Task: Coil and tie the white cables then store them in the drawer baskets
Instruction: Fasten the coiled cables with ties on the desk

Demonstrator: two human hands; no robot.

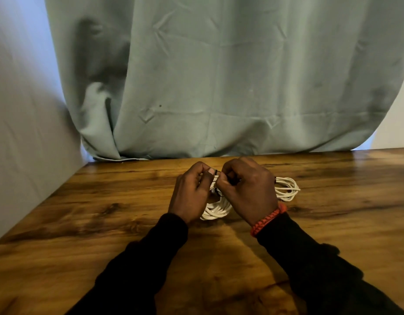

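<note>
Over the wooden table [105,201], both hands — left [192,194], right [248,192] — pinch a black tie [217,172] on the coiled white cable [215,210].

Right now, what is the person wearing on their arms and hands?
Both arms are in long black sleeves down to the wrists. The right hand has a braided red-orange bracelet at the wrist. The left hand is bare, with no bracelet showing; no gloves on either.

White coiled cables [215,210], red braided bracelet [268,220], black sleeves [310,258], sage-green curtain [219,76], streaky brown wood-grain table [105,201].
</note>
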